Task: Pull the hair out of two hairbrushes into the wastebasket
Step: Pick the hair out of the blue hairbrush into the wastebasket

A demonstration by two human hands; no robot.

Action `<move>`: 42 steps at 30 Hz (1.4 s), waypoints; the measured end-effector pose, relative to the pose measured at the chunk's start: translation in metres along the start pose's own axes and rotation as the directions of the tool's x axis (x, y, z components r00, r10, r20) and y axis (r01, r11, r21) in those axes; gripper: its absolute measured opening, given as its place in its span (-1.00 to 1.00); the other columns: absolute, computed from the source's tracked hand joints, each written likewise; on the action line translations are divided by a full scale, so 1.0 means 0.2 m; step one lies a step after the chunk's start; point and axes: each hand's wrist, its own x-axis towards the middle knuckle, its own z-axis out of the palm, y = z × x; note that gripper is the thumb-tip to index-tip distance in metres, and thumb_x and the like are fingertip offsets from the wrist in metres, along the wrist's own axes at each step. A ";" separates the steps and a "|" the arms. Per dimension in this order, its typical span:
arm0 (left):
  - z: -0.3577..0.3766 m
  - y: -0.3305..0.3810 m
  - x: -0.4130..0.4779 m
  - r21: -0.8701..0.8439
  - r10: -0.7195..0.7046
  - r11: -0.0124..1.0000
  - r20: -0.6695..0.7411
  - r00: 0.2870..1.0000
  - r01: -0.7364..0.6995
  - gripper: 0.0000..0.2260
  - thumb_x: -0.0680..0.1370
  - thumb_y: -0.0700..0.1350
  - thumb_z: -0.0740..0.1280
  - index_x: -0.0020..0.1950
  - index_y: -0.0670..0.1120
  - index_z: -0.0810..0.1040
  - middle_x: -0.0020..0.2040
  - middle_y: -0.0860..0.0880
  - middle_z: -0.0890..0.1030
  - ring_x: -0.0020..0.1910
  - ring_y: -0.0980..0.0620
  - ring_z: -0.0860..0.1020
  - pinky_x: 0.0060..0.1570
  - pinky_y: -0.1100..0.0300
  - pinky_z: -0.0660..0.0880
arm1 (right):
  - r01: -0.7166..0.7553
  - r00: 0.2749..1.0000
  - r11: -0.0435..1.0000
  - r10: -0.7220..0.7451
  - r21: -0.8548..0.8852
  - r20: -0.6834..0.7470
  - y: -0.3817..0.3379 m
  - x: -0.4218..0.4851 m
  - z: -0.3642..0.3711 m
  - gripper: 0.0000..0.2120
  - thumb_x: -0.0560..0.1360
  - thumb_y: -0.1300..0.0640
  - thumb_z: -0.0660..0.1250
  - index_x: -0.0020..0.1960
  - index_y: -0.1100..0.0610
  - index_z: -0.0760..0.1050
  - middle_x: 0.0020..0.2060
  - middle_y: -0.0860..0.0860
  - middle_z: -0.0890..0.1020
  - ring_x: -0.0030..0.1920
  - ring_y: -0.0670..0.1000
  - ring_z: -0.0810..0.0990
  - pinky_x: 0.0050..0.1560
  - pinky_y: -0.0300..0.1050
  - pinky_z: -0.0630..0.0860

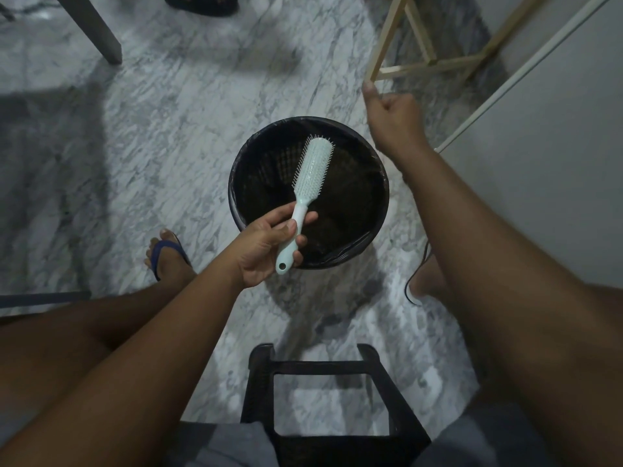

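Note:
My left hand [269,244] grips the handle of a pale mint hairbrush [312,173], whose bristled head points up and away over the black wastebasket [377,210]. The basket stands on the marble floor and is lined with a dark bag; clumps of brown hair lie inside it. My right hand [391,119] is raised beyond the basket's far right rim, fingers curled with thumb and forefinger pinched together. Whether a strand of hair sits between them I cannot tell. Only one brush is in view.
A black plastic stool [323,372] stands between my knees at the bottom. A pale wooden frame [421,65] and a white panel [539,136] stand at the right. A table leg [101,32] rises at top left. My foot in a blue sandal [168,257] rests left of the basket.

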 end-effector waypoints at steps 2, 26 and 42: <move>0.00 0.00 0.00 -0.009 0.006 1.000 -0.013 1.000 -0.007 -0.59 0.64 -0.28 0.22 0.50 -0.11 0.38 0.27 -0.08 0.62 -0.21 0.06 0.54 -0.29 0.17 0.55 | 0.010 1.000 0.997 -0.008 0.082 -0.030 0.01 0.00 -0.01 -0.42 0.57 -0.20 0.24 -0.50 0.05 0.20 -0.59 -0.06 0.24 -0.57 -0.07 0.23 -0.38 -0.09 0.31; 0.00 -0.02 0.06 0.036 0.055 0.998 -0.259 0.964 -0.047 -0.65 0.67 -0.25 0.21 0.45 -0.09 0.44 0.22 -0.07 0.66 -0.27 0.08 0.53 -0.36 0.18 0.47 | -0.005 0.958 0.989 0.047 -0.147 0.282 -0.02 -0.17 0.09 -0.76 0.62 0.12 0.20 0.18 0.20 0.53 -0.02 0.09 0.68 -0.10 -0.05 0.65 -0.03 -0.10 0.60; 0.04 0.00 0.05 0.003 0.057 0.998 -0.208 0.976 -0.058 -0.67 0.68 -0.23 0.19 0.45 -0.08 0.44 0.26 -0.06 0.64 -0.27 0.08 0.53 -0.35 0.17 0.49 | -0.182 0.976 0.981 0.173 0.061 0.130 -0.01 -0.32 0.15 -0.47 0.63 -0.17 0.16 -0.40 0.10 0.49 -0.44 0.04 0.63 -0.42 0.01 0.59 -0.28 -0.07 0.55</move>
